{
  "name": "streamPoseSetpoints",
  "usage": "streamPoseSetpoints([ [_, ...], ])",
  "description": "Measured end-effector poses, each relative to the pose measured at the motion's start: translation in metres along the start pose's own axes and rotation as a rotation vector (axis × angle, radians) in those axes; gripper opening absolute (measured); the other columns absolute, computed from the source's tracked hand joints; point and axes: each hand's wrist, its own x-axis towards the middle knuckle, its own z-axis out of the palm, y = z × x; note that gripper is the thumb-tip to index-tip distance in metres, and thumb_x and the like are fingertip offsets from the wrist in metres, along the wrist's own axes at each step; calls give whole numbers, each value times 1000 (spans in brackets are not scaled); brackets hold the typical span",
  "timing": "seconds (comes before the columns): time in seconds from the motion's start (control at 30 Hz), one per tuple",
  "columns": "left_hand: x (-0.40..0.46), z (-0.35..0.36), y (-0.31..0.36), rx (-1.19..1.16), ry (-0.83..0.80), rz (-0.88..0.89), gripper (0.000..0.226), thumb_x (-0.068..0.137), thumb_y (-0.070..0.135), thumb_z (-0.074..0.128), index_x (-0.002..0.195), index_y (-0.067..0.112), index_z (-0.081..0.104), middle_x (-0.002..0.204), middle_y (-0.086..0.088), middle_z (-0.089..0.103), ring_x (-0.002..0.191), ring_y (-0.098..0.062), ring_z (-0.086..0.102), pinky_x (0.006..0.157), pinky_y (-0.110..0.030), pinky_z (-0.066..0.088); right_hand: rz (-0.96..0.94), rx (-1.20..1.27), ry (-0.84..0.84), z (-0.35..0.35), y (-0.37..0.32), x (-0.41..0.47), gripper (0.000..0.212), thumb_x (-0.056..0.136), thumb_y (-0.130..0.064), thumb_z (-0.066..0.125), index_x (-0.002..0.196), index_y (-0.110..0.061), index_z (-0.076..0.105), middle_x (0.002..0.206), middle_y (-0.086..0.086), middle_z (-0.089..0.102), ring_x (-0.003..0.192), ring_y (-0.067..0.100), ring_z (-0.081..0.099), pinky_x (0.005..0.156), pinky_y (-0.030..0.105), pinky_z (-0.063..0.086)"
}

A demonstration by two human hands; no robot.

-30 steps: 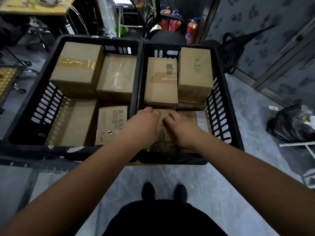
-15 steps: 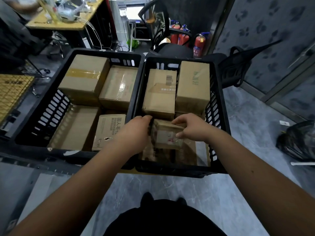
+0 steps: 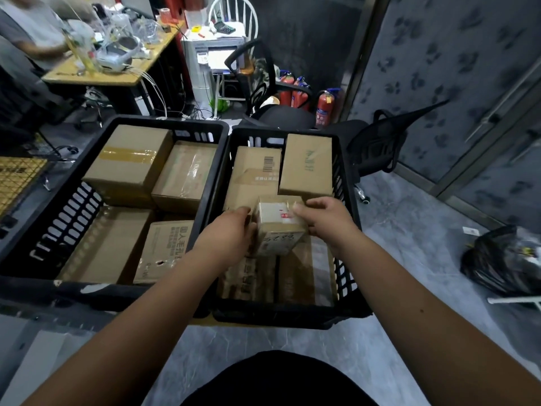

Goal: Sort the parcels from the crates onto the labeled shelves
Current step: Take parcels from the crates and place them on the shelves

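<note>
Two black plastic crates stand side by side in front of me, the left crate (image 3: 46, 230) and the right crate (image 3: 345, 259), both packed with brown cardboard parcels. Above the near half of the right crate I hold a small cardboard parcel (image 3: 279, 230) with a white label on top. My left hand (image 3: 228, 238) grips its left side and my right hand (image 3: 328, 219) grips its right side. Two taller parcels (image 3: 307, 165) stand upright at the back of the right crate. More flat parcels lie under the one I hold.
A wooden desk (image 3: 117, 74) with cluttered gear stands at the back left, a person beside it. Black office chairs (image 3: 377, 148) and red fire extinguishers (image 3: 325, 106) stand behind the crates. A black bag (image 3: 503, 259) lies on the grey floor at right.
Both hands closed on the small parcel low in the right crate and raised it. It now sits higher, with its labelled top turned toward me.
</note>
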Motion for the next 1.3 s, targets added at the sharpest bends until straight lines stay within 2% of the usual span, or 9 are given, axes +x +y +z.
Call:
streamPoseSetpoints([
  [0.1, 0, 1, 4, -78, 35, -29, 61, 104, 47, 55, 158, 29, 33, 145, -4, 60, 126, -25, 61, 99, -49, 56, 11, 154, 58, -4, -11, -1, 40, 83, -35, 88, 104, -6, 71, 99, 8, 80, 95, 29, 77, 88, 53, 63],
  [0.37, 6, -4, 11, -282, 81, -31, 76, 99, 61, 53, 162, 34, 20, 158, -1, 47, 140, -25, 50, 110, -50, 47, -11, 320, -138, -13, -40, -7, 38, 100, -46, 62, 126, -20, 73, 113, 2, 79, 116, 26, 69, 98, 53, 53],
  [0.57, 20, -6, 12, -420, 183, 16, 76, 106, 48, 48, 165, 34, 2, 161, 2, 45, 140, -20, 51, 107, -41, 44, -137, 225, -297, -15, -28, -5, 68, 93, -2, 64, 147, -42, 55, 127, -3, 73, 120, 25, 67, 91, 54, 58],
  [0.7, 29, -5, 10, -423, 253, -32, 74, 107, 54, 46, 165, 36, 3, 161, -1, 43, 136, -23, 54, 104, -44, 48, -128, 252, -280, -11, -28, -7, 85, 88, 5, 71, 149, -50, 49, 128, 1, 71, 110, 28, 73, 90, 59, 60],
  [0.83, 33, -12, 11, -403, 319, 120, 74, 108, 44, 51, 165, 41, 4, 164, 2, 38, 146, -18, 41, 107, -40, 41, -182, 225, -252, -5, -22, -4, 94, 86, 10, 73, 154, -48, 43, 132, -5, 70, 113, 23, 72, 87, 49, 63],
  [0.97, 40, -28, 4, -343, 329, 340, 77, 107, 39, 51, 162, 51, -2, 170, 11, 22, 151, -3, 20, 120, -41, 30, -205, 361, -185, 1, -19, -4, 68, 90, 9, 69, 146, -27, 58, 124, 2, 75, 112, 26, 73, 82, 40, 63],
  [1.07, 48, -38, -1, -241, 314, 413, 73, 108, 38, 50, 158, 61, 3, 172, 9, 17, 157, -12, 17, 120, -43, 28, -191, 452, -188, 7, -21, -3, 61, 93, 7, 67, 145, -24, 59, 125, 6, 75, 115, 30, 72, 89, 49, 61],
  [1.17, 51, -39, 0, -243, 332, 436, 65, 106, 25, 57, 158, 50, 28, 168, 11, 27, 153, -8, 22, 120, -39, 29, -163, 486, -192, 8, -27, 4, 61, 93, 7, 66, 144, -26, 59, 124, 5, 75, 112, 32, 72, 91, 57, 59],
  [1.3, 54, -35, -4, -279, 376, 402, 59, 96, 19, 72, 147, 38, 47, 157, 14, 44, 148, -8, 36, 120, -44, 37, -146, 484, -121, 3, -35, 14, 60, 85, 11, 73, 134, -22, 66, 123, 5, 75, 104, 28, 76, 86, 50, 61],
])
